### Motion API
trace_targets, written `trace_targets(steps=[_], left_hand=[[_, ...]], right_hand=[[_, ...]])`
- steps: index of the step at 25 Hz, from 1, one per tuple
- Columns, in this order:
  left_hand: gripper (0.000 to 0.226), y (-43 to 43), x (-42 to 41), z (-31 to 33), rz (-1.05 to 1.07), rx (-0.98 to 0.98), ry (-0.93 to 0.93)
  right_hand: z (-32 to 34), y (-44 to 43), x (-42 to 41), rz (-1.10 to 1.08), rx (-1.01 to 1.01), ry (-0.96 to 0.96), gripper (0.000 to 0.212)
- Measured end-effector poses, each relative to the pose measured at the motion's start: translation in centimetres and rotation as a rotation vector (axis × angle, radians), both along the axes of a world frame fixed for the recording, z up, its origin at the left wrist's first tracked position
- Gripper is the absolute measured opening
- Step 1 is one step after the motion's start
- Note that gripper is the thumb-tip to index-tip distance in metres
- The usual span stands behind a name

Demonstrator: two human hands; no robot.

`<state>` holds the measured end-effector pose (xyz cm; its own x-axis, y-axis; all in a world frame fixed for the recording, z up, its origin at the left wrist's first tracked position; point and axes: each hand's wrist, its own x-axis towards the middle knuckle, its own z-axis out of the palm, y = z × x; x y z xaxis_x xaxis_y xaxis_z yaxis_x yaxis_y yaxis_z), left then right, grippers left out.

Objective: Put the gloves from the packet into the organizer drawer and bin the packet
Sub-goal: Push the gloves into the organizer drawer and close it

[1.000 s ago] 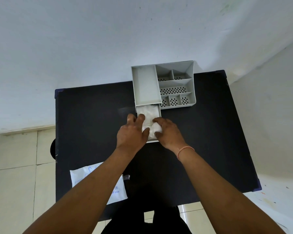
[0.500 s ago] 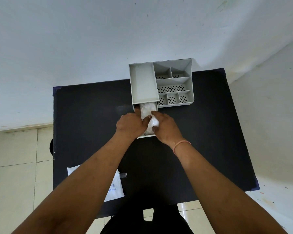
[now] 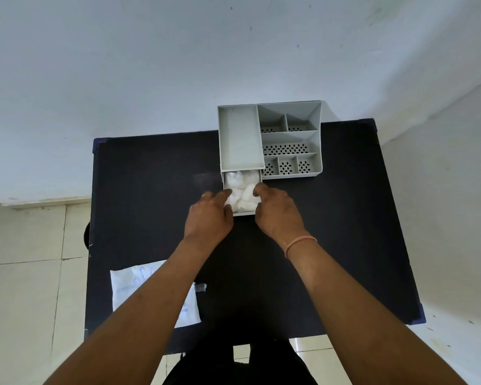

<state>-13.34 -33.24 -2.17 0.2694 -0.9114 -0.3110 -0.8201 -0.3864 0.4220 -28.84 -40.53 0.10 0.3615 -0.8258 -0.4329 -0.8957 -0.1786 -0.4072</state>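
Left hand [image 3: 210, 215] and right hand [image 3: 275, 211] flank the pulled-out drawer [image 3: 242, 213], fingers loosely curled, gripping nothing — likely steadying it — gloves [image 3: 240, 191] inside, packet [image 3: 122, 287] near-left, unbinned.

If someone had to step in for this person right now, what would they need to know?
Left hand and right hand: both at the front of the open drawer, one on each side. Neither holds anything that shows.
Gloves: a white bundle already inside the drawer, which sticks out of the grey organizer at the far side of the black table.
Packet: flat on the table's near left corner, partly under the left forearm.
Done: gloves are in the drawer.
Left: probably push the drawer shut, then pick up the packet and bin it. No bin is in view.
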Motion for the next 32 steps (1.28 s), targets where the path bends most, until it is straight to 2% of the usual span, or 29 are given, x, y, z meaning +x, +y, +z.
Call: trace_targets(steps=[3,8,10,12,16,19,22,25,28,30,32], left_hand=[[0.046,-1.6,-0.2,0.4,0.078,-0.038,0.044],[0.033,-2.0,0.2,1.3,0.124,-0.133,0.034],[0.039,-1.5,0.2,1.6,0.092,-0.119,0.010],[0.051,-0.9,0.0,1.8,0.035,-0.016,-0.016],[0.075,-0.4,-0.2,1.9,-0.119,0.221,-0.094],[0.083,-0.6,-0.1,2.1,-0.146,0.225,-0.109],[0.073,-0.6,0.2,2.3,-0.134,0.093,-0.238],[0.047,-1.1,0.5,1.9,-0.237,0.121,-0.313],[0.030,-1.6,0.8,1.4,-0.301,0.091,-0.351],[0.031,-1.7,0.7,1.3,-0.290,0.055,-0.336],[0.042,-1.1,0.6,1.3,-0.223,0.023,-0.307]], right_hand=[[0.2,-0.7,0.9,0.008,0.029,0.029,0.037],[3.2,-1.5,1.8,0.110,0.110,0.327,0.079],[3.4,-1.8,2.6,0.156,0.174,0.372,0.091],[2.3,-2.7,3.5,0.209,0.219,0.405,0.094],[1.3,-3.9,3.6,0.309,0.231,0.447,0.091],[2.1,-3.5,1.8,0.271,0.093,0.313,0.082],[2.3,-2.1,0.2,0.217,-0.003,0.280,0.064],[1.0,-1.3,0.1,0.245,0.064,0.333,0.056],[0.1,-1.4,0.2,0.233,0.021,0.251,0.053],[0.1,-1.5,-0.2,0.199,-0.026,0.180,0.053],[0.1,-1.4,-0.6,0.147,-0.094,0.106,0.052]])
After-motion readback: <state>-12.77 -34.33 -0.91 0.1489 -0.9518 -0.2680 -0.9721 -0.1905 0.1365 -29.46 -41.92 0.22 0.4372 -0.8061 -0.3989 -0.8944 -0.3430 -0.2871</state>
